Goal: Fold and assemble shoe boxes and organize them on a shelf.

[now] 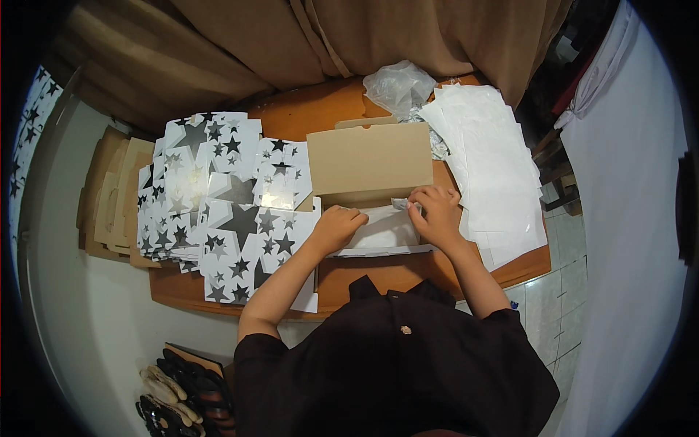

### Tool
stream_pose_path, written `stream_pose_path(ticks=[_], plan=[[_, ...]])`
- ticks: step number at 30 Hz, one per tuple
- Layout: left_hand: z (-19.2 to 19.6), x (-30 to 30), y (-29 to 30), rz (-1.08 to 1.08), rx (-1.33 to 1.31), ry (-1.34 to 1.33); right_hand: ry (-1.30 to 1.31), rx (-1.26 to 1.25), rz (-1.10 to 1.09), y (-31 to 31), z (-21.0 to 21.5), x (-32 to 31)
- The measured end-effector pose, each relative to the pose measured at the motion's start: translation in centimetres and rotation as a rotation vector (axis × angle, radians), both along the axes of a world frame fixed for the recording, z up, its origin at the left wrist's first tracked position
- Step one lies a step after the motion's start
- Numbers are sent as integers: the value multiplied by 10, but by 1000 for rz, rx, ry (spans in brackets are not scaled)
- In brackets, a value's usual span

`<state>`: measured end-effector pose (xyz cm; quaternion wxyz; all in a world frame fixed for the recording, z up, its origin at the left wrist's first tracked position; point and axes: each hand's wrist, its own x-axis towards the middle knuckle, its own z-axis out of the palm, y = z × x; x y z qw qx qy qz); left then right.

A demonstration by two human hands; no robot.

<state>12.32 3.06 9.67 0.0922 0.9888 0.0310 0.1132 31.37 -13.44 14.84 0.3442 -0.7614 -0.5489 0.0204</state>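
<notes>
In front of me on the table stands an open cardboard box (371, 162), its brown lid raised at the back. White tissue paper (384, 230) lines it and covers whatever lies inside. At the box's left side, my left hand (339, 229) has its fingers curled together over the paper's edge. My right hand (436, 213) is at the right back corner, thumb and fingers pinching the paper. A small greyish piece (400, 204) shows beside its fingertips; what it is I cannot make out.
Flat cardboard pieces printed with stars (237, 186) overlap on the left. Plain brown cardboard sheets (116, 197) lean beyond them. White paper sheets (495, 164) lie stacked to the right, near a crumpled clear plastic bag (400, 87). Several shoes (175, 397) sit at lower left.
</notes>
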Motion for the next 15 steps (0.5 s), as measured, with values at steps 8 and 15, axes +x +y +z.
stream_pose_path(ticks=[8,15], plan=[[12,-4,0,47,-99,-84,378,-237,313,25,-34,1],[6,-5,25,423,13,20,86,-546,288,27,-55,-4]])
